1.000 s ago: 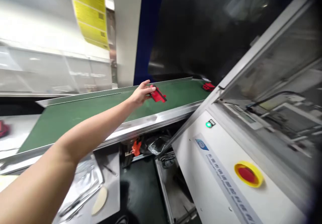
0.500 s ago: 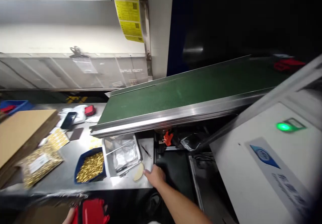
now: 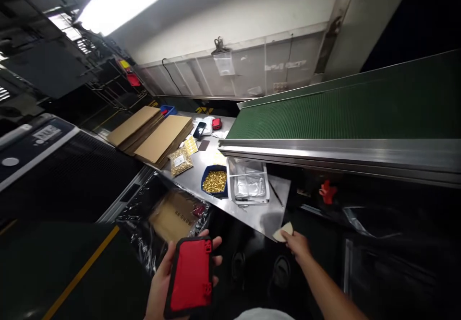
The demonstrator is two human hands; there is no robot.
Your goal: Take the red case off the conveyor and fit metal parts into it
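My left hand (image 3: 162, 281) holds a flat red plastic part with a black rim (image 3: 190, 277) low in front of me, fingers curled round its edges. At the near corner of the steel worktable (image 3: 259, 214), my right hand (image 3: 297, 243) pinches a small cream, wedge-shaped piece (image 3: 283, 232). The green conveyor belt (image 3: 342, 111) slopes up to the right, above and behind my right hand.
On the worktable lie a blue tray of brass parts (image 3: 215, 182), a white tray with foil bags (image 3: 248, 185), a bag of brass parts (image 3: 180, 161), cardboard sheets (image 3: 158, 135), a phone (image 3: 199, 129) and a red part (image 3: 216, 124). A plastic-wrapped box (image 3: 173, 214) sits below.
My left hand took the red part off the belt and brought it down in front of me. My right hand reached the table corner and took the cream piece. The view swung left.
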